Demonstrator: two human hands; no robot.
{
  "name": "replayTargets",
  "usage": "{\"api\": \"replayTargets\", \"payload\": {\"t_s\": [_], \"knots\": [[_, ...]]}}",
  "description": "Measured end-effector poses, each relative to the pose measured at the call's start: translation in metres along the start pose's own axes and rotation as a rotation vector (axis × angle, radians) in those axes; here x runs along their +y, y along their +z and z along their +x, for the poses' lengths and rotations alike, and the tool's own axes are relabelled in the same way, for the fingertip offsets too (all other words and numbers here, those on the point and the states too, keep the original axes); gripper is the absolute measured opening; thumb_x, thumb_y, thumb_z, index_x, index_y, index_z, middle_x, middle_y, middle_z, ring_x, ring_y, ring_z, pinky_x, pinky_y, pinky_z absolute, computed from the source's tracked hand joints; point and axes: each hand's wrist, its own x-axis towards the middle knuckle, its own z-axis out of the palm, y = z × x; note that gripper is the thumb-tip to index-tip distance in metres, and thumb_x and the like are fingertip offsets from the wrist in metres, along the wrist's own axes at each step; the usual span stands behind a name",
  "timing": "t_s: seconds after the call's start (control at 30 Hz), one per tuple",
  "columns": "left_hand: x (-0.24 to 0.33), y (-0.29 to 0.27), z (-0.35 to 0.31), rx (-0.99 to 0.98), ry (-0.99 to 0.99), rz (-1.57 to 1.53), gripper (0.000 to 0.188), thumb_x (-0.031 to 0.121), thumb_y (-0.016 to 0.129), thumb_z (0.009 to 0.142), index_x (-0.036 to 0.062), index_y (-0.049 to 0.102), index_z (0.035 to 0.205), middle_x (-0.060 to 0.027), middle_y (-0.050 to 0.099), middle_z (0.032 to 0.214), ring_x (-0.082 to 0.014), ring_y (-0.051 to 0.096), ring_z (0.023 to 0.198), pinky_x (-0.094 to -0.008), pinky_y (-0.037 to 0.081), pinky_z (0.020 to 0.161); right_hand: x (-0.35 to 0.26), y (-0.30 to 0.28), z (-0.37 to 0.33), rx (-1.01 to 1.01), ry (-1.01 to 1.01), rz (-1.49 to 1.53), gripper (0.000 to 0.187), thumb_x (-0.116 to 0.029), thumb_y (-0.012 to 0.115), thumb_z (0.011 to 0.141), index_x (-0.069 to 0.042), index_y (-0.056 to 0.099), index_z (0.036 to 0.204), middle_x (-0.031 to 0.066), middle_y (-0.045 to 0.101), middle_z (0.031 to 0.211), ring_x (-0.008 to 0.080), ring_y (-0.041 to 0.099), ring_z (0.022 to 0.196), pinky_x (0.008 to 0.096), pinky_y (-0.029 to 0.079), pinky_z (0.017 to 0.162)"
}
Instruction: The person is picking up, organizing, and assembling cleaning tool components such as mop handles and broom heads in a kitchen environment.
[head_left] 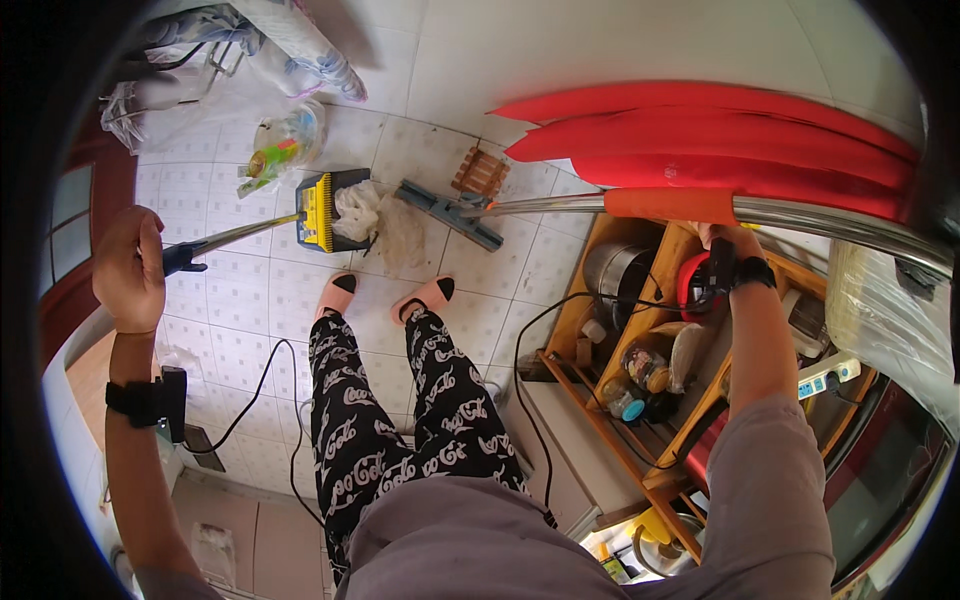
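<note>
Head view: left grip (pixel 128 268) closed around dustpan handle (pixel 215 243); dustpan (pixel 330 210) on floor well ahead, holding crumpled paper (pixel 358 208). Right grip (pixel 722 240) wrapped on broom pole (pixel 640 205). Judged light, rigid, long-levered; best held near handle tops.

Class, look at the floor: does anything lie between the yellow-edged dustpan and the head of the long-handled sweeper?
Yes. A heap of crumpled white paper and plastic rubbish lies on the white tiled floor, spilling out of the black dustpan with the yellow edge towards the grey sweeper head.
</note>
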Motion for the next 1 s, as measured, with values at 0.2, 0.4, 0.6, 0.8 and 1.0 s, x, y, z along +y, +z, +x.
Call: {"api": "replayTargets", "payload": {"t_s": [0.2, 0.4, 0.6, 0.8, 1.0], "knots": [[0.004, -0.011, 0.011, -0.009, -0.028, 0.051, 0.026, 0.019, 0.044, 0.087, 0.0034, 0.051, 0.067, -0.0095, 0.048, 0.060, -0.0236, 0.048, 0.053, -0.0312, 0.037, 0.049, 0.011, 0.025, -0.049, -0.043, 0.281, 0.030, 0.015, -0.014, 0.049, 0.084, 0.000, 0.046, 0.082, 0.0062, 0.047, 0.069, 0.0148, 0.056, 0.059, 0.0231, 0.051, 0.049], [0.008, -0.017, 0.015, 0.055, 0.023, 0.110, 0.022, 0.019, 0.045, 0.085, 0.0065, 0.052, 0.069, -0.0089, 0.051, 0.063, -0.0270, 0.051, 0.056, -0.0344, 0.040, 0.051, -0.004, 0.000, -0.107, -0.025, 0.385, 0.019, 0.015, -0.024, 0.046, 0.086, -0.010, 0.046, 0.079, 0.0016, 0.056, 0.062, 0.0133, 0.058, 0.055, 0.0216, 0.034, 0.034], [0.016, -0.020, 0.015, 0.042, -0.047, 0.194, 0.028, 0.022, 0.040, 0.087, 0.0063, 0.050, 0.065, -0.0100, 0.049, 0.061, -0.0276, 0.049, 0.059, -0.0372, 0.038, 0.053, 0.009, -0.001, -0.174, -0.084, 0.413, -0.095, 0.017, -0.023, 0.043, 0.088, -0.009, 0.047, 0.079, 0.0003, 0.053, 0.061, 0.0117, 0.056, 0.051, 0.0221, 0.038, 0.035], [0.010, -0.022, 0.014, -0.009, -0.034, 0.175, 0.021, 0.020, 0.044, 0.085, 0.0077, 0.053, 0.070, -0.0081, 0.052, 0.064, -0.0276, 0.051, 0.058, -0.0364, 0.040, 0.052, 0.058, 0.004, -0.149, -0.055, 0.209, -0.035, 0.009, -0.013, 0.044, 0.087, -0.004, 0.045, 0.085, 0.0017, 0.046, 0.066, 0.0098, 0.050, 0.050, 0.0221, 0.045, 0.039], [0.020, -0.015, 0.018, 0.012, -0.023, 0.180, 0.028, 0.022, 0.040, 0.087, 0.0048, 0.050, 0.067, -0.0107, 0.050, 0.062, -0.0286, 0.050, 0.058, -0.0369, 0.039, 0.054, 0.142, 0.024, -0.118, 0.073, 0.036, -0.325, 0.009, -0.009, 0.047, 0.083, -0.013, 0.040, 0.088, -0.0008, 0.043, 0.062, 0.0075, 0.046, 0.047, 0.0194, 0.040, 0.034]]}}
